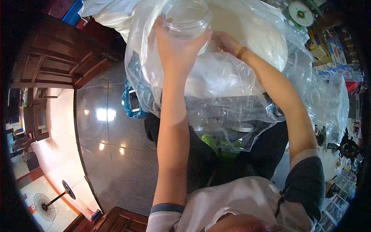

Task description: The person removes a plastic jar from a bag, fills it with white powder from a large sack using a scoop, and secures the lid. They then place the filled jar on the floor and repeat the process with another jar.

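Observation:
My left hand (179, 46) is wrapped round a clear plastic jar (186, 19), thumb on one side and fingers on the other. The jar's wide round threaded mouth faces up, and no lid is on it. Just right of the jar is my right hand (228, 41), a bracelet at its wrist. Its fingers are curled close to the jar's lower side; what they grip, if anything, is hidden. Under both hands lies a large clear plastic bag (220, 83) over a bulky white mass (255, 34).
A phone (134, 101) on blue plastic lies left of the bag. A dial scale (300, 14) stands at the upper right, above stacked boxes (335, 52). More clear plastic (324, 100) spreads at right. Dark tiled floor (112, 135) and a fan (45, 207) are at left.

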A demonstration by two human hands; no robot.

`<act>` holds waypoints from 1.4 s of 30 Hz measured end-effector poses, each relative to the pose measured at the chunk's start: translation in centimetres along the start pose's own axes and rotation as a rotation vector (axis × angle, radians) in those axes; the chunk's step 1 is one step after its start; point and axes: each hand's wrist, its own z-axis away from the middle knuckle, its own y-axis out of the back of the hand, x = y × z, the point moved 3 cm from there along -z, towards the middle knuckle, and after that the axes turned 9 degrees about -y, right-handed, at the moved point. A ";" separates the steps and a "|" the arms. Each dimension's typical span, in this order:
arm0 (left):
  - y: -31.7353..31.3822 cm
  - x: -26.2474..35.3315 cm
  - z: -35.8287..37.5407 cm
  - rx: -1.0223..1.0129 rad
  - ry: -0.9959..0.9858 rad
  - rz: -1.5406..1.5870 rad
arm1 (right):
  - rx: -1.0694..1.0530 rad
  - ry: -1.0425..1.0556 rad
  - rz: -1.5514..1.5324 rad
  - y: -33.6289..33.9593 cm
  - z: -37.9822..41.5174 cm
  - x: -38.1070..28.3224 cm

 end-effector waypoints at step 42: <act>-4.1 -1.3 3.8 -0.256 0.031 -0.328 | 0.485 0.766 0.668 2.0 14.5 -9.0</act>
